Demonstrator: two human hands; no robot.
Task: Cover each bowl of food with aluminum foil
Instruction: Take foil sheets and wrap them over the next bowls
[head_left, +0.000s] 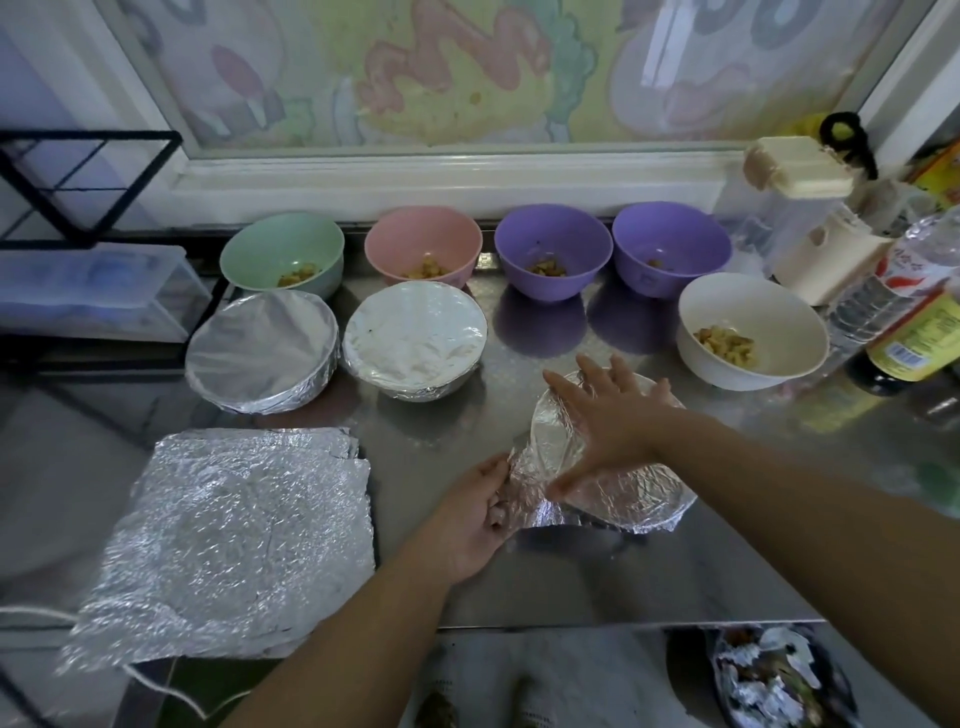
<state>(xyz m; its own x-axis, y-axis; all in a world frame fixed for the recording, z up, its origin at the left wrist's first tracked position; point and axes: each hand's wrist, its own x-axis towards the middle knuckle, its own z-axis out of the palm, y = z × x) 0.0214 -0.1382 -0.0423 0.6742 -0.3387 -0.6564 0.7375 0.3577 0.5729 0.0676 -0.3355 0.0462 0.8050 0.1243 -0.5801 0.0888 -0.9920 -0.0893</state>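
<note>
- Steel table (597, 577), near its front edge: I see the foil-draped bowl (639, 501).
- Right hand (610, 421) flat on top, fingers spread (pressing down).
- Left hand (470, 519) pinches its loose foil corner.

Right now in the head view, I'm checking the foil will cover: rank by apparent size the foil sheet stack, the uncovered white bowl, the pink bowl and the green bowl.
1. foil sheet stack
2. uncovered white bowl, though nearer the camera
3. pink bowl and green bowl: look alike, unranked
</note>
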